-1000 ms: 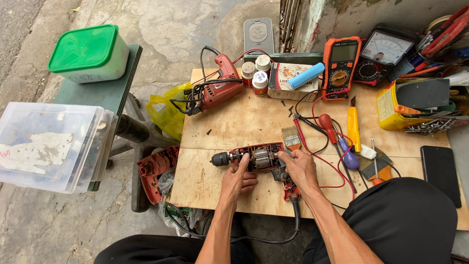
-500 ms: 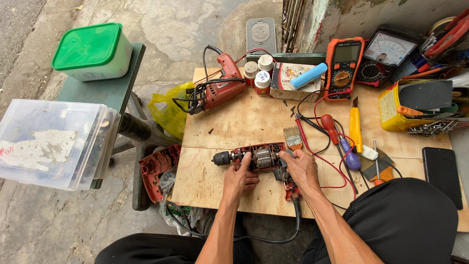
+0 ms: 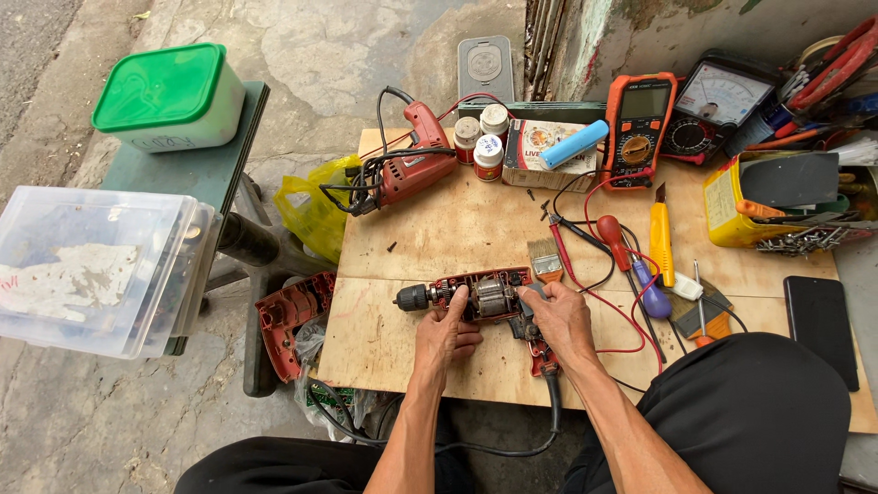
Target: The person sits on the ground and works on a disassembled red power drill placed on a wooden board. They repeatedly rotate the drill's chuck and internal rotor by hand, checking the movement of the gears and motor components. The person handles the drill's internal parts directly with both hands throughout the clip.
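At the near edge of the plywood table point(image 3: 430, 238), directly before the seated person, lies an opened drill point(image 3: 485, 300) with its red casing half removed and the motor windings exposed; the chuck points toward nine o'clock. The left hand point(image 3: 444, 337) rests on the chuck end, fingers curled over the body and pressed against it. The right hand point(image 3: 560, 318) covers the handle end, fingers closed on the casing near the motor; whether anything small is pinched under them cannot be told. A black cord point(image 3: 549, 421) runs from the handle off the table's near edge.

Just beyond the right hand, at one o'clock, lies a paintbrush point(image 3: 547, 263). Further out toward two o'clock are red and black test leads point(image 3: 608, 274), a red-handled screwdriver point(image 3: 611, 233) and a yellow utility knife point(image 3: 660, 240). At twelve o'clock a second, intact red drill point(image 3: 412, 169) lies with its cord bundled. An orange multimeter point(image 3: 637, 128) stands at the far edge. The removed casing half point(image 3: 285, 320) hangs off the table at nine o'clock. A black phone point(image 3: 820, 325) lies at three o'clock.
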